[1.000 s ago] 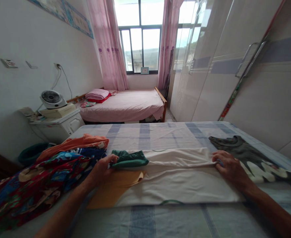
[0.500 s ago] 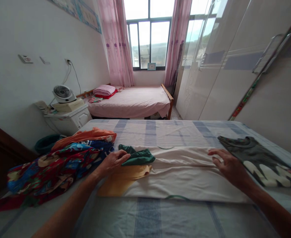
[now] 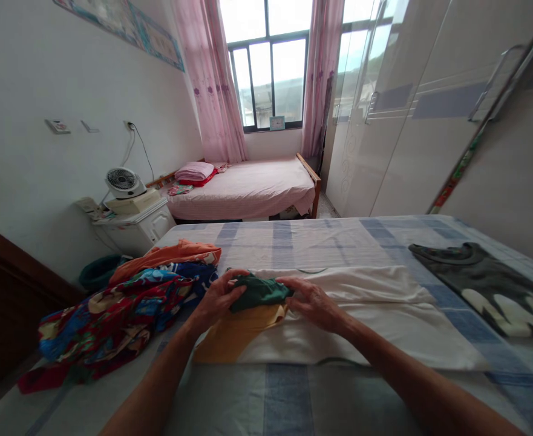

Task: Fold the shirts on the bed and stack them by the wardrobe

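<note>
A long folded white shirt (image 3: pixel 375 318) with green and yellow-orange parts lies across the bed in front of me. Its green part (image 3: pixel 261 293) is bunched on top near the left end, above the yellow-orange part (image 3: pixel 232 336). My left hand (image 3: pixel 218 298) pinches the left side of the green cloth between thumb and fingers. At its right side my right hand (image 3: pixel 314 304) has its fingers closed on the cloth edge; the fingertips are partly hidden. Close by on the left is a heap of clothes, with a red-and-blue patterned garment (image 3: pixel 121 321) and an orange one (image 3: pixel 166 257).
A dark shirt with white lettering (image 3: pixel 488 281) lies flat on the right of the checked bedsheet (image 3: pixel 288 399). Beyond the bed stand a pink-covered bed (image 3: pixel 257 184), a white cabinet (image 3: pixel 143 224) with a fan (image 3: pixel 124 180), and tall wardrobes (image 3: pixel 406 133) at right.
My right hand has moved left from the white part of the shirt to the green cloth. My left hand now pinches the green cloth, which is bunched differently. The view has shifted slightly.
</note>
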The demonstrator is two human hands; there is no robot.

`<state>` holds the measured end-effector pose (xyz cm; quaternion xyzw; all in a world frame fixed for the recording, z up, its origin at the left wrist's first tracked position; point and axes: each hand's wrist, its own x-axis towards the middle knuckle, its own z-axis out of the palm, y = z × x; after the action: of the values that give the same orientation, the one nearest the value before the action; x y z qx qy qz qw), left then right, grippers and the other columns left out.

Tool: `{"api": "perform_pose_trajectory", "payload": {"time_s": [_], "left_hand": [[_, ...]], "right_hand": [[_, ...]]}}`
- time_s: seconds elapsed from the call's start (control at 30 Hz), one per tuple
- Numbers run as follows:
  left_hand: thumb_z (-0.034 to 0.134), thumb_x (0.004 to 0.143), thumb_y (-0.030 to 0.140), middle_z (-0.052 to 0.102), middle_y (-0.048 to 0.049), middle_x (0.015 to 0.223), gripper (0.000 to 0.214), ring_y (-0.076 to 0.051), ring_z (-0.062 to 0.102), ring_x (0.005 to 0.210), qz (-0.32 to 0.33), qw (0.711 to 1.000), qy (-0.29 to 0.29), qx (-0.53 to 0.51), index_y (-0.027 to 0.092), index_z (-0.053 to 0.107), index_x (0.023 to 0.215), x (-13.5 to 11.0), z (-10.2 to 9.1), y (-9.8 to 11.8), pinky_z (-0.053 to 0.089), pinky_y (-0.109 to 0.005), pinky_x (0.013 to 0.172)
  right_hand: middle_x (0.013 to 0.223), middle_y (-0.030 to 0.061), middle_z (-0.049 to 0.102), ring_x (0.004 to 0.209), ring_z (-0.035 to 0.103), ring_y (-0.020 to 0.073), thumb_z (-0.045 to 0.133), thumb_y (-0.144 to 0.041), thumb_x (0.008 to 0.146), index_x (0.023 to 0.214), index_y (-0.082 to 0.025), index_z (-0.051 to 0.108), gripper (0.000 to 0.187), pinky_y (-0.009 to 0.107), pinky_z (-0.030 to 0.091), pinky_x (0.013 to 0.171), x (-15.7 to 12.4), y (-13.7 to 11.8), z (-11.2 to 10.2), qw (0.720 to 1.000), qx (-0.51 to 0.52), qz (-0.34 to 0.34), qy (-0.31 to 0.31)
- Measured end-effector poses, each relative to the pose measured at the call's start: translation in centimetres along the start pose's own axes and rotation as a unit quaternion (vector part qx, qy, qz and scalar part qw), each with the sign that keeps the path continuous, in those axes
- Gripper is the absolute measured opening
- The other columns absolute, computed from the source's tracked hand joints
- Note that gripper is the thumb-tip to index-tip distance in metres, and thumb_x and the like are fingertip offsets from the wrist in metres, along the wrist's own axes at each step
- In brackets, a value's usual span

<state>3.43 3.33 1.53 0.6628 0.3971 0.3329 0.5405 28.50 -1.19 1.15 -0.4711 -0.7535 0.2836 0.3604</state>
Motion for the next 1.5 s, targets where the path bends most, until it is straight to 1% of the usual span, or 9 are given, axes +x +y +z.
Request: {"api": "perform_pose_trajectory", "payload": {"time_s": [0.13, 0.37, 0.67, 0.83, 1.0, 1.1, 1.2, 1.37, 1.5], "left_hand": [[0.074, 0.065, 0.033, 0.059, -0.0003, 0.083, 0.071, -0.013, 0.057, 0.07, -0.06, 0.998, -0.014, -0.019, 0.02, 0.044, 0.128, -0.2, -0.1, -0.2, 0.044, -0.022, 0.06], [0.073, 0.065, 0.03, 0.056, -0.0007, 0.09, 0.067, -0.013, 0.055, 0.078, 0.006, 0.994, 0.026, -0.102, 0.022, 0.05, 0.128, -0.6, -0.1, 0.6, 0.043, -0.023, 0.068], [0.075, 0.06, 0.032, 0.06, 0.0, 0.08, 0.083, -0.015, 0.058, 0.071, -0.102, 0.995, 0.006, -0.02, 0.016, 0.041, 0.133, -1.2, -0.9, 1.0, 0.045, -0.024, 0.063], [0.064, 0.069, 0.038, 0.06, -0.0035, 0.092, 0.068, -0.017, 0.06, 0.08, -0.014, 0.988, 0.152, -0.027, 0.015, 0.042, 0.129, -0.4, -0.4, -0.5, 0.049, -0.027, 0.069], [0.052, 0.077, 0.034, 0.059, -0.0056, 0.089, 0.039, -0.017, 0.058, 0.07, 0.005, 0.93, 0.239, 0.279, 0.014, 0.059, 0.11, 0.3, -0.8, -1.8, 0.05, -0.031, 0.069], [0.041, 0.084, 0.03, 0.058, -0.0099, 0.108, 0.034, -0.021, 0.058, 0.094, 0.098, 0.87, 0.258, 0.408, 0.016, 0.061, 0.108, 1.2, -1.9, -1.5, 0.044, -0.035, 0.09], [0.036, 0.085, 0.028, 0.058, -0.0094, 0.117, 0.037, -0.023, 0.051, 0.112, 0.129, 0.853, 0.204, 0.463, 0.017, 0.063, 0.108, 2.7, -3.0, -1.5, 0.037, -0.037, 0.101], [0.034, 0.084, 0.032, 0.066, -0.0093, 0.106, 0.042, -0.022, 0.059, 0.101, 0.076, 0.86, 0.087, 0.497, 0.016, 0.066, 0.107, 4.4, -3.7, -1.6, 0.042, -0.032, 0.093], [0.04, 0.08, 0.028, 0.07, -0.0071, 0.091, 0.034, -0.021, 0.064, 0.088, -0.01, 0.844, 0.093, 0.529, 0.018, 0.067, 0.095, 4.4, -3.6, -1.1, 0.046, -0.027, 0.079]], "right_hand": [[0.1, 0.0039, 0.067, 0.095, 0.06, 0.0188, 0.056, -0.022, 0.076, 0.107, -0.023, 0.064, 0.032, 0.034, 0.045, 0.087, 0.2, 0.6, 0.6, 0.998, 0.012, 0.046, 0.033], [0.09, 0.0009, 0.065, 0.079, 0.058, 0.0145, 0.057, -0.024, 0.076, 0.109, -0.023, 0.061, 0.033, 0.027, 0.046, 0.071, 0.1, 0.3, 0.6, 0.993, 0.095, 0.066, -0.005], [0.083, 0.0017, 0.056, 0.07, 0.052, 0.0113, 0.054, -0.019, 0.075, 0.087, -0.019, 0.068, 0.018, 0.023, 0.042, 0.06, -0.1, 0.7, 1.3, 0.986, 0.155, 0.04, 0.051], [0.09, 0.0038, 0.06, 0.082, 0.056, 0.0145, 0.046, -0.013, 0.079, 0.09, -0.021, 0.066, 0.024, 0.026, 0.044, 0.07, -0.8, 0.7, 1.2, 0.996, 0.018, -0.004, 0.092], [0.093, 0.0033, 0.066, 0.094, 0.057, 0.0208, 0.053, -0.022, 0.082, 0.099, -0.025, 0.065, 0.022, 0.036, 0.039, 0.084, -1.6, -0.5, 0.8, 0.979, -0.203, -0.007, 0.037], [0.093, 0.0039, 0.068, 0.092, 0.059, 0.0194, 0.046, -0.027, 0.086, 0.104, -0.024, 0.063, 0.025, 0.035, 0.041, 0.084, -1.5, -0.2, -1.9, 0.967, -0.241, 0.029, 0.079], [0.103, 0.0058, 0.066, 0.098, 0.058, 0.0197, 0.041, -0.027, 0.087, 0.104, -0.022, 0.064, 0.029, 0.034, 0.042, 0.086, -2.1, 2.9, -7.1, 0.944, -0.292, 0.078, 0.133], [0.123, 0.0081, 0.058, 0.114, 0.049, 0.0278, 0.036, -0.027, 0.084, 0.109, -0.021, 0.063, 0.037, 0.044, 0.041, 0.09, -5.7, 11.0, -15.0, 0.851, -0.412, 0.25, 0.207], [0.122, 0.0109, 0.059, 0.114, 0.049, 0.0276, 0.032, -0.035, 0.086, 0.11, -0.018, 0.061, 0.041, 0.045, 0.038, 0.094, -7.7, 14.8, -16.1, 0.837, -0.43, 0.274, 0.197]]}}
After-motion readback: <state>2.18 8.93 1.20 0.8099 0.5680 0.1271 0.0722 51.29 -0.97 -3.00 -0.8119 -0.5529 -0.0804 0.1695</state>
